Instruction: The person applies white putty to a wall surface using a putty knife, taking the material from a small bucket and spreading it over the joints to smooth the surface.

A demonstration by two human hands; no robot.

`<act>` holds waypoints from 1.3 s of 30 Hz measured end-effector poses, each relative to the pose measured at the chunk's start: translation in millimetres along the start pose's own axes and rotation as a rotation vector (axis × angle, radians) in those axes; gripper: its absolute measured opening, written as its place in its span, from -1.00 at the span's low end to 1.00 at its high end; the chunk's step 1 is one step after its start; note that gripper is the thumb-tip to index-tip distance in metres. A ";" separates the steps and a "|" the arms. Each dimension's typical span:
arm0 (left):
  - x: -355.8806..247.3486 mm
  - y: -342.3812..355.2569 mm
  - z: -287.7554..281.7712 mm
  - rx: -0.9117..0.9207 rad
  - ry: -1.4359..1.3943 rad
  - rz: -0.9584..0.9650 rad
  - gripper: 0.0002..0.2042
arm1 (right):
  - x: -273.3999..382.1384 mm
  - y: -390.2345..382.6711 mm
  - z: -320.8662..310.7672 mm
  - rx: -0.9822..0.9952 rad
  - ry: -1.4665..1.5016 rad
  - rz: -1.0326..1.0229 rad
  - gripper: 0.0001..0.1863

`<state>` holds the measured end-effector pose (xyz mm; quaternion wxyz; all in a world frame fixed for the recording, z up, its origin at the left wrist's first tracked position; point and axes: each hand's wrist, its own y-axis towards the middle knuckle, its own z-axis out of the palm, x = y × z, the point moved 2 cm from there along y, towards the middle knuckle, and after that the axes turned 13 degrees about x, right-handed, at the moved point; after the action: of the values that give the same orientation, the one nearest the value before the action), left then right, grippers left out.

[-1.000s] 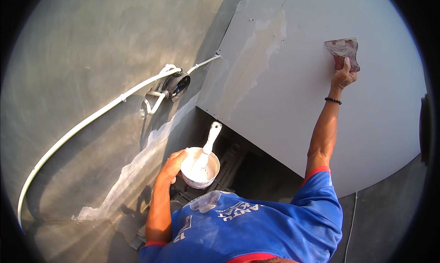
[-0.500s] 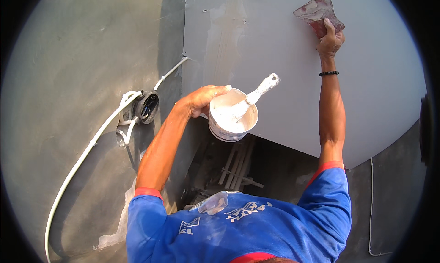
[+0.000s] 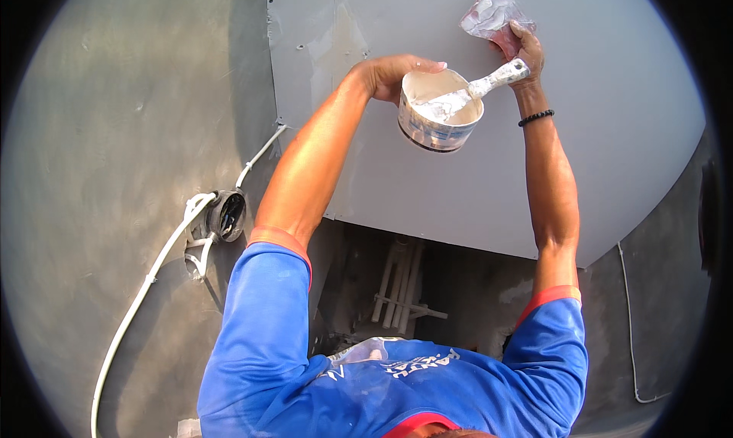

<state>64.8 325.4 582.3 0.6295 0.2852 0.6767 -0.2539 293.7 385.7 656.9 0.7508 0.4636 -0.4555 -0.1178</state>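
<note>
My left hand (image 3: 393, 77) grips a white round tub (image 3: 437, 135) by its left rim, raised high beside my right hand. A putty knife with a white, paste-smeared handle (image 3: 498, 76) rests in the tub, its blade in white paste, the handle sticking out to the right. My right hand (image 3: 525, 57), with a black bead bracelet on the wrist, holds a wide red scraper (image 3: 491, 12) coated with pale putty. It is just beyond the knife handle, over the grey board (image 3: 611, 132). The board has screw dots and a pale patched seam at its left part.
A grey plastered wall (image 3: 114, 109) on the left carries white conduit (image 3: 145, 285) running into an open round junction box (image 3: 227, 215). A dark opening below the board shows several white pipes (image 3: 397, 285). A thin cable (image 3: 631, 339) runs along the grey wall at right.
My left hand has lifted the tub up and rightward, close to my right hand. My right hand with the scraper has shifted up and leftward in the picture. The view has turned too.
</note>
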 end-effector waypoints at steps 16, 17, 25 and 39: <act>4.5 19.7 -26.4 -0.015 0.055 -0.057 -0.36 | 3.0 7.2 -12.4 0.200 0.132 0.013 -0.68; 3.0 19.8 -28.4 -0.030 0.074 -0.071 -0.36 | 4.7 7.7 -9.9 0.187 0.120 0.006 -0.68; -8.3 16.9 -23.5 -0.051 0.037 -0.077 -0.51 | 2.2 15.9 -17.5 0.233 0.100 0.047 -0.72; -22.7 11.4 -26.7 0.021 0.155 -0.045 -0.40 | 10.2 -0.5 -10.6 0.148 0.046 0.045 -0.65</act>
<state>55.0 350.7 607.2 0.5660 0.2954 0.7271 -0.2524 307.8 385.5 660.7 0.7271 0.5102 -0.4560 -0.0564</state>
